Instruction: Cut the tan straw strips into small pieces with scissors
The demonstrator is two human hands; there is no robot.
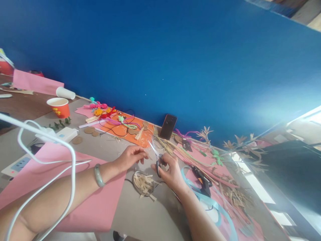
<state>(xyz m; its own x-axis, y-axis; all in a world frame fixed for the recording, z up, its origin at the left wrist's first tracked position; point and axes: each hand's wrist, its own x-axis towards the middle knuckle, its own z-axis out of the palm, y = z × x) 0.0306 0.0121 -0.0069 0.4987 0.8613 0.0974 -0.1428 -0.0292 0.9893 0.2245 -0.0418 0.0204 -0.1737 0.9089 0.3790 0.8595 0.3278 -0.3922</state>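
My right hand (172,172) has its fingers in the handles of a pair of scissors (154,150), whose blades point up and away to the left. Just left of the blades, my left hand (132,157) hovers above the table with its fingers bent together in a pinch. Whatever lies between those fingertips is too small to name. Below both hands sits a small round dish-like holder (134,182) with a dark rim, heaped with short pale dry strips (144,184). Some strips stick out past its edge. A green bangle (98,175) circles my left wrist.
Pink paper (100,207) lies under my left forearm, and a white cable (72,174) loops across it. A phone (168,126) leans on the blue wall. An orange paper cup (59,107) stands at left. A glue gun (204,182) and blue ribbon (220,209) lie at right.
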